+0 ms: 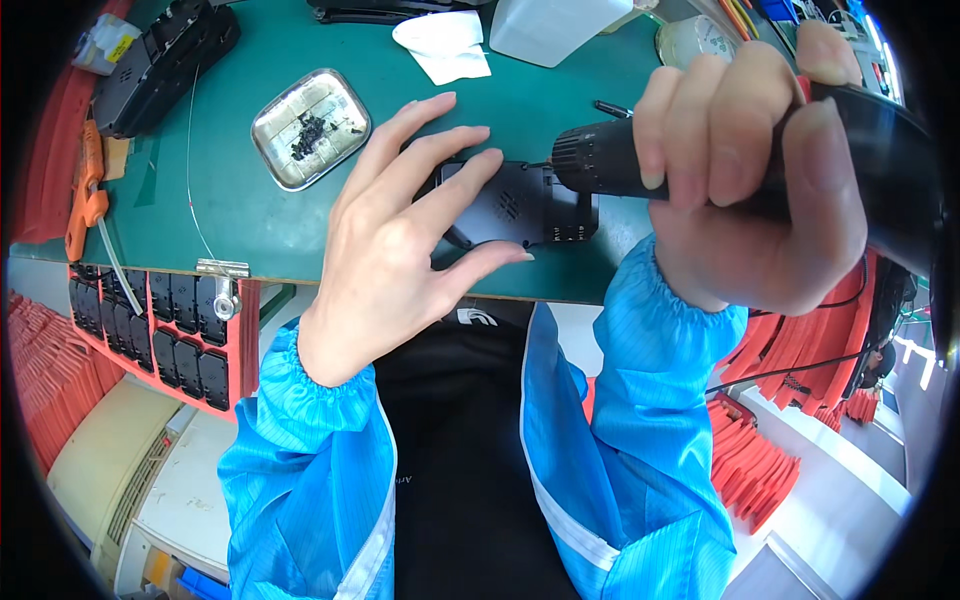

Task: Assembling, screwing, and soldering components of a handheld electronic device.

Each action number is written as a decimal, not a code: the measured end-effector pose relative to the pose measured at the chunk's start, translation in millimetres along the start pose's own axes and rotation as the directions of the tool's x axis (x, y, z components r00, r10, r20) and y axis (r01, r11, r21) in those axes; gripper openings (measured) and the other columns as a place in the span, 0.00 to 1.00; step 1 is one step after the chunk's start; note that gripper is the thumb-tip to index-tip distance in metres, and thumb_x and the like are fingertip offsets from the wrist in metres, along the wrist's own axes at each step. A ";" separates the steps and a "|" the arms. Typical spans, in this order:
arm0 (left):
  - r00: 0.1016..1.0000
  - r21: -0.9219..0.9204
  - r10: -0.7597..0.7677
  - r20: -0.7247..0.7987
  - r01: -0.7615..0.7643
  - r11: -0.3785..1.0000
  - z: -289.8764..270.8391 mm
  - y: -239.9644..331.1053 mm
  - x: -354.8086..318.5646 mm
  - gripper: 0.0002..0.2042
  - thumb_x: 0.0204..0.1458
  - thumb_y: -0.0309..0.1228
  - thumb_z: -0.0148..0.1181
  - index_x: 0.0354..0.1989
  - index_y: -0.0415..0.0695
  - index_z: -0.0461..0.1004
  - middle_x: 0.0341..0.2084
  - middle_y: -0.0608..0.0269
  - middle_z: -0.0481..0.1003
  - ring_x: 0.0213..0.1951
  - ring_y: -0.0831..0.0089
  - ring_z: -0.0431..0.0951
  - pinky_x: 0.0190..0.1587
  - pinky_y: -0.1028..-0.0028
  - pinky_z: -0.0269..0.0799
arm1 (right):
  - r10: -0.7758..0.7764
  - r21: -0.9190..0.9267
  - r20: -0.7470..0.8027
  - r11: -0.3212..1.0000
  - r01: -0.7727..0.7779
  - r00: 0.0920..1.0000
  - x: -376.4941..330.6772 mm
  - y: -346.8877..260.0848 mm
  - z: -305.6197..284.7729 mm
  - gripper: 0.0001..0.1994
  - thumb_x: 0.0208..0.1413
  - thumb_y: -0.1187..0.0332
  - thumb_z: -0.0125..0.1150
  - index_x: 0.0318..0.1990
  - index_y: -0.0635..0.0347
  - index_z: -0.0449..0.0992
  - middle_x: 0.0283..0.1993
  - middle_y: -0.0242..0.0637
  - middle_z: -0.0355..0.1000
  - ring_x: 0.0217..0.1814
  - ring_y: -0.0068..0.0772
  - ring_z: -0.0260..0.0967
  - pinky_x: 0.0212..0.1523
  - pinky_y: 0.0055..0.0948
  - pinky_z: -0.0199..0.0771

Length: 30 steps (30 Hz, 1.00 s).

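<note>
On the green bench top lies a flat black plastic housing (pixel 520 205) with a small pattern of speaker holes. My left hand (pixel 400 215) rests on its left side, fingers spread, the thumb along the near edge. Wrapped in my right hand (pixel 750 170) is a black electric screwdriver (pixel 610 158), held nearly level. Its tip meets the housing's far edge, close to the upper right corner; the exact contact is too small to make out. Left of the housing stands a shallow metal dish (pixel 335 115) with a heap of tiny black screws (pixel 312 135).
Along the back are a white paper piece (pixel 445 48) and a white container (pixel 555 25). An orange-handled tool (pixel 88 195) and a black device (pixel 165 70) sit at the left. A metal clip (pixel 224 285) grips the front edge. Red trays (pixel 150 330) of black parts stand below.
</note>
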State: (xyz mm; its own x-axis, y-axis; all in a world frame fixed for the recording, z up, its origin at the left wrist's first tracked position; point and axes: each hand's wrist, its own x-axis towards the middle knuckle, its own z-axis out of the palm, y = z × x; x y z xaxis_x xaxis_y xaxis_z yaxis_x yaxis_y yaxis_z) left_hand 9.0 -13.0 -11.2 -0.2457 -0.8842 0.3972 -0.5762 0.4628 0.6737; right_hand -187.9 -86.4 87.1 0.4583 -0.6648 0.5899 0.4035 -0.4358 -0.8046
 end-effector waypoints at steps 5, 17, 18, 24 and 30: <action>1.000 0.006 0.010 0.002 -0.010 1.000 1.0 -2.1 -1.1 0.30 0.33 0.36 0.82 0.50 0.37 0.83 0.52 0.55 0.81 0.66 0.48 0.72 0.67 0.48 0.68 | 0.014 0.043 -0.077 0.999 -0.010 0.997 2.8 8.1 10.2 0.20 0.68 0.63 0.46 0.61 0.64 0.65 0.27 0.33 0.66 0.21 0.24 0.63 0.26 0.31 0.69; 1.000 -0.015 0.002 -0.015 -0.002 1.000 0.8 -0.4 -0.8 0.29 0.35 0.34 0.82 0.50 0.37 0.83 0.51 0.53 0.82 0.66 0.47 0.72 0.68 0.46 0.66 | -0.039 -0.255 0.049 0.966 0.051 0.998 5.6 13.9 7.8 0.08 0.65 0.70 0.47 0.49 0.59 0.63 0.22 0.32 0.63 0.17 0.24 0.61 0.23 0.28 0.67; 1.000 -0.018 0.005 -0.018 -0.006 1.000 0.9 -0.9 -1.1 0.29 0.35 0.34 0.82 0.50 0.37 0.83 0.51 0.53 0.82 0.66 0.46 0.72 0.68 0.46 0.66 | -0.043 -0.279 0.059 0.959 0.057 0.997 5.4 14.5 7.8 0.08 0.65 0.71 0.47 0.49 0.59 0.62 0.22 0.32 0.62 0.17 0.24 0.61 0.23 0.27 0.67; 0.999 -0.022 0.030 -0.025 -0.030 0.999 0.1 -2.6 -2.7 0.29 0.35 0.34 0.82 0.49 0.37 0.83 0.50 0.52 0.81 0.65 0.46 0.72 0.67 0.47 0.67 | -0.070 -0.239 0.095 0.967 0.091 0.993 4.5 22.9 -1.1 0.18 0.65 0.55 0.47 0.52 0.60 0.64 0.22 0.32 0.64 0.17 0.25 0.61 0.22 0.28 0.67; 0.999 -0.034 0.038 -0.026 -0.039 0.999 -0.2 -2.9 -2.8 0.30 0.35 0.35 0.82 0.51 0.37 0.82 0.50 0.52 0.81 0.65 0.45 0.72 0.66 0.49 0.69 | -0.126 -0.018 0.083 0.992 0.128 0.989 10.9 32.4 3.9 0.46 0.60 0.24 0.40 0.61 0.64 0.65 0.24 0.34 0.67 0.19 0.26 0.63 0.21 0.29 0.67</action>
State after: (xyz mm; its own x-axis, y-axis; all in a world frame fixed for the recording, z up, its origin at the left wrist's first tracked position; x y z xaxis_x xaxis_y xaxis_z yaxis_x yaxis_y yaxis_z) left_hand 11.5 -11.8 -14.2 -0.2472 -0.8640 0.4386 -0.5392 0.4988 0.6786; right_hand -166.7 -105.4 67.7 0.4683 -0.5518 0.6901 0.4442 -0.5281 -0.7237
